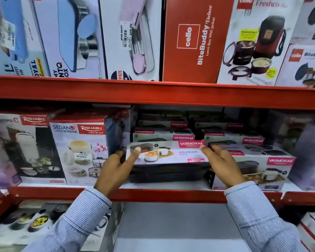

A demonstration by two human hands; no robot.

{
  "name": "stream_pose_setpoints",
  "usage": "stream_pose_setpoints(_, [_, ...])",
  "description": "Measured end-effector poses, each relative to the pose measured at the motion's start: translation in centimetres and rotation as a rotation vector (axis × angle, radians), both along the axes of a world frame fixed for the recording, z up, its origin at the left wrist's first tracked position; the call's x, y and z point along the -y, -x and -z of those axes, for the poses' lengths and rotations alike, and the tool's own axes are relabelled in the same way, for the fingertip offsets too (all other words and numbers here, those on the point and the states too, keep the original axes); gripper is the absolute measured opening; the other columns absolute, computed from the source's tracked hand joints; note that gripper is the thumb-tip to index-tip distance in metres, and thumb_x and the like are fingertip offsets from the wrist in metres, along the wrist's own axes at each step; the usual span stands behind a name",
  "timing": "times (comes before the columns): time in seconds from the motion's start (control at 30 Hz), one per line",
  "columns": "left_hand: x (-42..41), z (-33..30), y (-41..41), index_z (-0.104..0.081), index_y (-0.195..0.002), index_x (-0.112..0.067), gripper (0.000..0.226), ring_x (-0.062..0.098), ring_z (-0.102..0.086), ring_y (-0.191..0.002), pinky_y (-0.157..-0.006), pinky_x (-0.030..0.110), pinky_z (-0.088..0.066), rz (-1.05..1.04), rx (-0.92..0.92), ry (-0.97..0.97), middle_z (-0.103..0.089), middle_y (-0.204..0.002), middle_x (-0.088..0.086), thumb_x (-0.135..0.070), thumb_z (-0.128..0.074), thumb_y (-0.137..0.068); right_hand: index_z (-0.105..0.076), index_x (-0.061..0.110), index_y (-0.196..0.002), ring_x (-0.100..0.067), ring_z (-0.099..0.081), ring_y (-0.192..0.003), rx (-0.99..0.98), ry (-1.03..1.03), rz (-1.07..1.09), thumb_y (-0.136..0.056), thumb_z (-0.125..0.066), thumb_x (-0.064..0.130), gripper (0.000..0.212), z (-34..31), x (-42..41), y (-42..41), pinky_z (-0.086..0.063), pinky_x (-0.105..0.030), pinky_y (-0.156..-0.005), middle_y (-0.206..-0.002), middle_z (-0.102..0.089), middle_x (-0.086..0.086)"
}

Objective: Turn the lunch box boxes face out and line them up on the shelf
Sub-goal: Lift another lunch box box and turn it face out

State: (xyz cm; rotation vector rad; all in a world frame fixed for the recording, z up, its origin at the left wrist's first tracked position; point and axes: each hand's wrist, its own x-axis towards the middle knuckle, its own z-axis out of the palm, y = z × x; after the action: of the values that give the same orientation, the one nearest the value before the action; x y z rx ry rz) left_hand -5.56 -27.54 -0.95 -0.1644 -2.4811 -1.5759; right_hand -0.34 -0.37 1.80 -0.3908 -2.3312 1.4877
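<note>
From the head view, a person in striped blue sleeves stands close to a red metal shelf [153,194] stacked with lunch box cartons. Both hands are on one flat Varmora box [168,154], which sits at the near edge of the middle shelf, roughly in the centre, with its printed picture side tilted up toward the viewer and a dark side facing out.

The left hand [116,168] takes the box's left end; its grip is closed on the box, with the forefinger laid across the printed top and the other fingers wrapped round the end. The right hand [223,163] holds the right end in the same closed grip, thumb on the top corner near the pink brand label.

Behind the held box, farther in, more Varmora cartons [164,136] lie stacked flat, some with their labels upside down. To the right, just beside the held box, another Varmora carton [262,170] stands face out at the shelf edge. To the left stands a Rishabh Sedan box [80,151], face out, with a second Rishabh box [20,148] beside it farther left.

On the upper shelf a red Cello BiteBuddy box [196,42] shows its side panel, with a Cello carton [256,42] picturing a maroon lunch set to its right and blue and pink lunch box cartons [69,37] to its left. The picture is soft at the edges.
</note>
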Motion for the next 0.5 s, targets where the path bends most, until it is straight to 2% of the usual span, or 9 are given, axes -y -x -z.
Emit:
stream_pose_setpoints(0.07, [0.2, -0.4, -0.5, -0.067, -0.08, -0.015, 0.065, 0.018, -0.06, -0.07, -0.07, 0.036, -0.045, 0.014, -0.016, -0.015, -0.064, -0.068, 0.0, -0.077, -0.048, -0.079, -0.063, 0.022, -0.114, -0.02, -0.063, -0.109, -0.065, 0.003, -0.001, -0.084, -0.055, 0.05, 0.042, -0.2, -0.3, -0.8, -0.048, -0.041, -0.096, -0.114, -0.069, 0.003])
stream_pose_setpoints(0.13, [0.3, -0.6, -0.6, -0.067, -0.083, -0.018, 0.057, 0.018, -0.064, -0.079, -0.078, 0.038, -0.049, -0.022, -0.033, -0.058, -0.069, -0.079, 0.001, -0.071, -0.049, -0.083, -0.065, 0.025, -0.105, -0.019, -0.068, -0.097, -0.118, 0.038, 0.012, -0.085, -0.057, 0.046, 0.029, 0.1, -0.7, -1.2, -0.053, -0.042, -0.088, -0.102, -0.073, 0.003])
stream_pose_setpoints(0.17, [0.2, -0.7, -0.7, -0.061, -0.076, -0.018, 0.053, 0.02, -0.062, -0.075, -0.075, 0.039, -0.048, -0.043, -0.047, -0.098, -0.067, -0.074, 0.002, -0.069, -0.051, -0.083, -0.064, 0.026, -0.102, -0.018, -0.068, -0.094, -0.13, 0.066, 0.019, -0.084, -0.059, 0.046, 0.027, 0.1, -0.7, -1.4, -0.055, -0.043, -0.086, -0.1, -0.073, 0.002])
stream_pose_setpoints(0.23, [0.1, -0.7, -0.7, -0.052, -0.069, -0.017, 0.049, 0.023, -0.059, -0.066, -0.065, 0.037, -0.047, -0.075, -0.072, -0.144, -0.06, -0.064, 0.004, -0.063, -0.057, -0.083, -0.063, 0.024, -0.098, -0.016, -0.068, -0.09, -0.144, 0.109, 0.03, -0.083, -0.062, 0.048, 0.028, 0.4, -0.8, -1.6, -0.056, -0.039, -0.079, -0.096, -0.071, 0.002])
stream_pose_setpoints(0.33, [0.0, -0.1, -0.5, -0.06, -0.081, -0.01, 0.029, 0.029, -0.066, -0.07, -0.063, 0.036, -0.051, -0.104, -0.113, -0.125, -0.069, -0.071, 0.007, -0.036, -0.07, -0.085, -0.061, 0.017, -0.098, -0.011, -0.065, -0.088, -0.168, 0.038, 0.07, -0.083, -0.065, 0.041, 0.029, 1.0, -0.9, -1.4, -0.05, -0.027, -0.07, -0.094, -0.068, 0.003])
stream_pose_setpoints(0.4, [-0.1, 0.6, -0.7, -0.06, -0.091, -0.009, 0.02, 0.025, -0.071, -0.077, -0.069, 0.041, -0.058, -0.089, -0.106, -0.148, -0.075, -0.081, 0.008, -0.022, -0.073, -0.084, -0.062, 0.014, -0.104, -0.012, -0.065, -0.09, -0.178, 0.012, 0.099, -0.082, -0.07, 0.028, 0.027, 1.9, -1.2, -0.9, -0.052, -0.025, -0.074, -0.1, -0.069, -0.001])
stream_pose_setpoints(0.47, [0.0, 1.5, -0.7, -0.059, -0.103, -0.011, 0.026, 0.019, -0.074, -0.085, -0.079, 0.042, -0.06, -0.062, -0.082, -0.178, -0.078, -0.094, 0.005, -0.01, -0.075, -0.082, -0.058, 0.014, -0.12, -0.017, -0.067, -0.096, -0.142, 0.026, 0.071, -0.08, -0.073, 0.017, 0.043, 3.1, -1.3, -0.4, -0.056, -0.035, -0.086, -0.109, -0.069, -0.003])
stream_pose_setpoints(0.5, [0.0, 2.1, -0.6, -0.058, -0.108, -0.011, 0.033, 0.015, -0.074, -0.088, -0.081, 0.036, -0.06, -0.058, -0.088, -0.185, -0.078, -0.099, 0.004, -0.005, -0.075, -0.08, -0.055, 0.013, -0.127, -0.018, -0.067, -0.098, -0.113, 0.018, 0.055, -0.079, -0.074, 0.013, 0.052, 3.6, -1.3, -0.3, -0.056, -0.039, -0.09, -0.111, -0.068, -0.002])
